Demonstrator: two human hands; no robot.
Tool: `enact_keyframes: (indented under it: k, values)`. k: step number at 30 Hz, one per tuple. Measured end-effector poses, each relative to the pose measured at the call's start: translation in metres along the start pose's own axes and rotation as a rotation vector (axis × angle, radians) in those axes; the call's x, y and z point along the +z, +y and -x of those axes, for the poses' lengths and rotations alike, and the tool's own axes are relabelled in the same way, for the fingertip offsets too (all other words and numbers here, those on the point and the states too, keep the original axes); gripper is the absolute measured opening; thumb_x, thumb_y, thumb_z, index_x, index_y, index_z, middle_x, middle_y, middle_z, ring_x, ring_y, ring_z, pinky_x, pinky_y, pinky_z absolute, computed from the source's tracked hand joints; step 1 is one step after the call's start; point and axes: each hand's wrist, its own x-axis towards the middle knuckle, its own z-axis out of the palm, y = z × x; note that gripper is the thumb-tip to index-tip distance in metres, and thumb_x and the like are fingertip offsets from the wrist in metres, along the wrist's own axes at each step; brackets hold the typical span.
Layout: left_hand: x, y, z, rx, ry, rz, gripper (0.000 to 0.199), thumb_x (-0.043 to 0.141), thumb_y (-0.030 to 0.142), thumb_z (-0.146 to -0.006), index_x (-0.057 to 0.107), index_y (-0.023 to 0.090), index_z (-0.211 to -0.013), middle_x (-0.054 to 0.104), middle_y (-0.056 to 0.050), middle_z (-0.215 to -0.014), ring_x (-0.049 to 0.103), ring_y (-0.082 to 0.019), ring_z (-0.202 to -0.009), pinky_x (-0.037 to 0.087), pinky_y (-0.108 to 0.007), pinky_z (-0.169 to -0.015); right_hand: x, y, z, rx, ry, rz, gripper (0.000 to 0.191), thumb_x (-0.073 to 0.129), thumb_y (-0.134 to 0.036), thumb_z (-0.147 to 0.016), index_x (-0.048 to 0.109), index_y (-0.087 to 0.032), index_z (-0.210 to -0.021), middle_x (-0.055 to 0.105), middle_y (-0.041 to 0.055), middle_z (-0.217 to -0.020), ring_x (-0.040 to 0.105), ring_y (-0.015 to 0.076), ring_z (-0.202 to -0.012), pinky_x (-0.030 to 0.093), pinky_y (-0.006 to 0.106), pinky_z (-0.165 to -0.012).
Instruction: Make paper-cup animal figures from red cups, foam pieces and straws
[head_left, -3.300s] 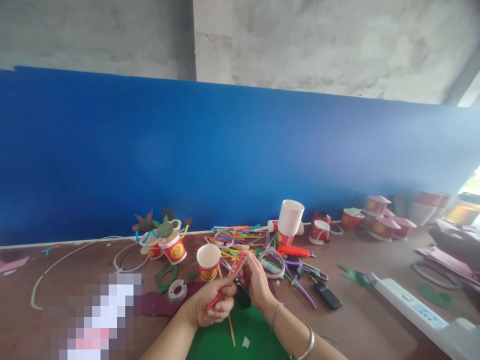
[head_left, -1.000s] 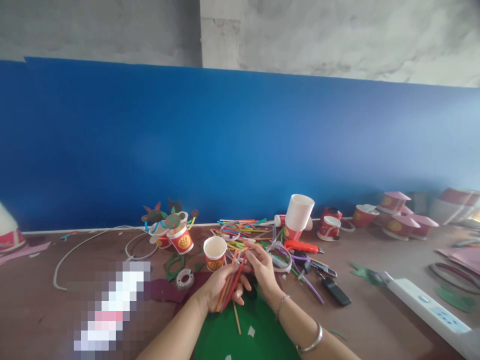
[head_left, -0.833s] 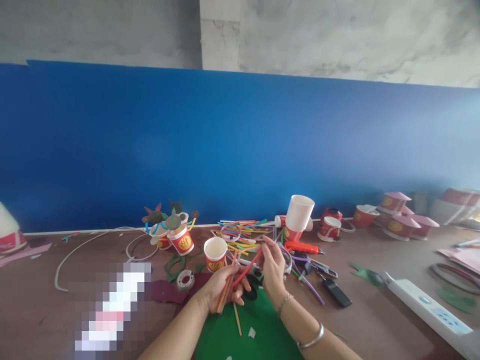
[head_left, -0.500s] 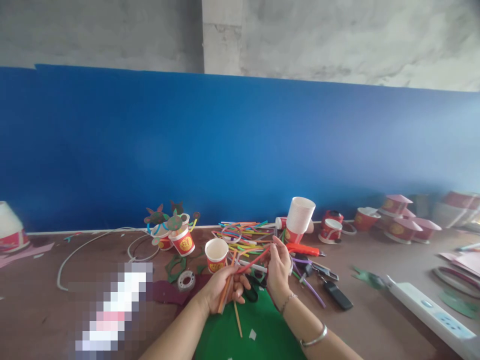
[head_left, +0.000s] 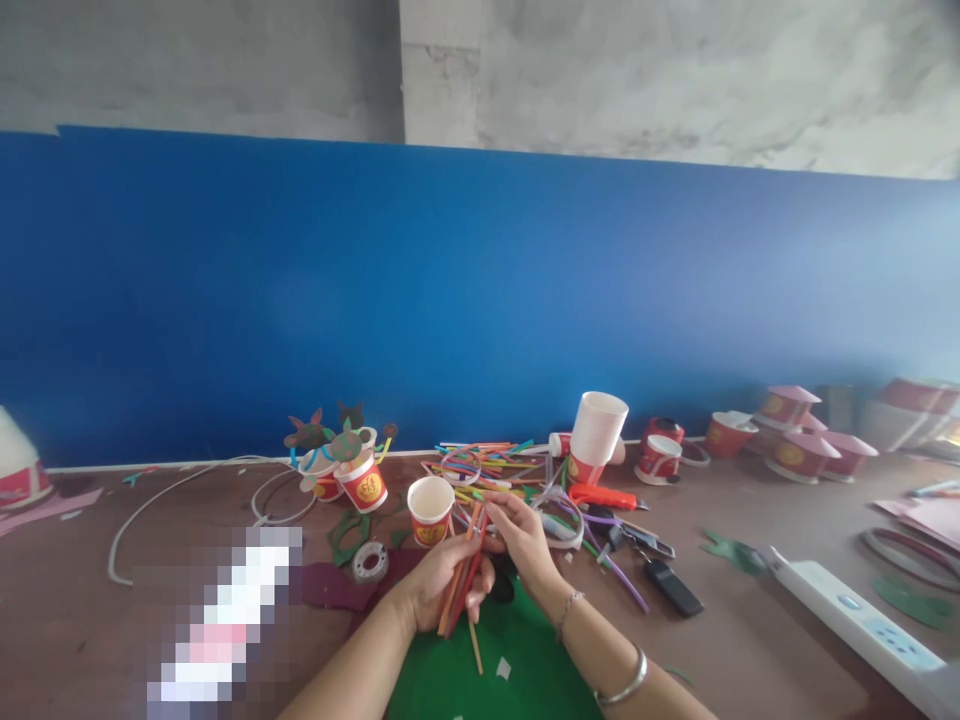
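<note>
Head view: left hand (head_left: 439, 590) curled round bundle of orange-red straws (head_left: 466, 580), low center of frame. Right hand (head_left: 523, 540) with fingers pressed together at bundle's upper ends, grip unclear. Upright paper cup (head_left: 430, 508) just beside. Finished-looking: cup with felt leaves (head_left: 361, 482) left of hands, pink-roofed cups (head_left: 799, 452) far right. Loose: straw heap (head_left: 487, 465) behind hands. Brown table (head_left: 75, 620), green felt sheet (head_left: 495, 680) under wrists; blue wall (head_left: 450, 300) behind, bare concrete (head_left: 637, 80) above.
</note>
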Motion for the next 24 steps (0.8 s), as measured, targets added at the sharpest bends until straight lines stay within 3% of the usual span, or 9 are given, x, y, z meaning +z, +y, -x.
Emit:
enact_keyframes:
  k: [10, 12, 18, 24]
  values:
    - [0.0012, 0.0026, 0.0045, -0.038, -0.076, 0.050, 0.032, 0.048, 0.039, -0.086, 0.055, 0.014, -0.106, 0.051, 0.004, -0.051, 0.025, -0.004, -0.031, 0.023, -0.016, -0.030, -0.0004, -0.0013, -0.0004, 0.044, -0.022, -0.001, 0.037, 0.074, -0.043, -0.062, 0.071, -0.014, -0.084, 0.065, 0.0034, -0.067, 0.054, 0.0119, -0.058, 0.043, 0.024, -0.056]
    - [0.0020, 0.0027, 0.0050, -0.039, -0.080, 0.062, 0.031, 0.047, 0.038, -0.087, 0.055, 0.014, -0.105, 0.051, 0.004, -0.051, 0.024, -0.003, -0.031, 0.022, -0.016, -0.031, -0.0007, -0.0021, 0.0000, 0.071, -0.039, -0.010, 0.038, 0.074, -0.044, -0.062, 0.070, -0.014, -0.085, 0.062, 0.0016, -0.064, 0.049, 0.0094, -0.053, 0.039, 0.022, -0.052]
    - [0.0042, 0.0015, 0.0055, -0.029, -0.079, 0.064, 0.029, 0.047, 0.037, -0.087, 0.055, 0.015, -0.104, 0.052, 0.004, -0.052, 0.026, -0.003, -0.032, 0.023, -0.017, -0.032, -0.0010, -0.0009, 0.0015, 0.134, -0.180, 0.024, 0.040, 0.064, -0.051, -0.073, 0.060, -0.012, -0.063, 0.035, -0.0076, -0.043, 0.027, 0.0046, -0.042, 0.022, 0.019, -0.042]
    - [0.0058, 0.0011, 0.0052, -0.026, -0.035, 0.037, 0.031, 0.047, 0.036, -0.086, 0.056, 0.013, -0.105, 0.053, 0.002, -0.054, 0.032, -0.005, -0.033, 0.029, -0.018, -0.034, -0.0017, 0.0007, 0.0006, 0.126, -0.155, 0.000, 0.041, 0.065, -0.052, -0.071, 0.056, -0.013, -0.061, 0.034, -0.0078, -0.044, 0.023, 0.0040, -0.042, 0.017, 0.019, -0.042]
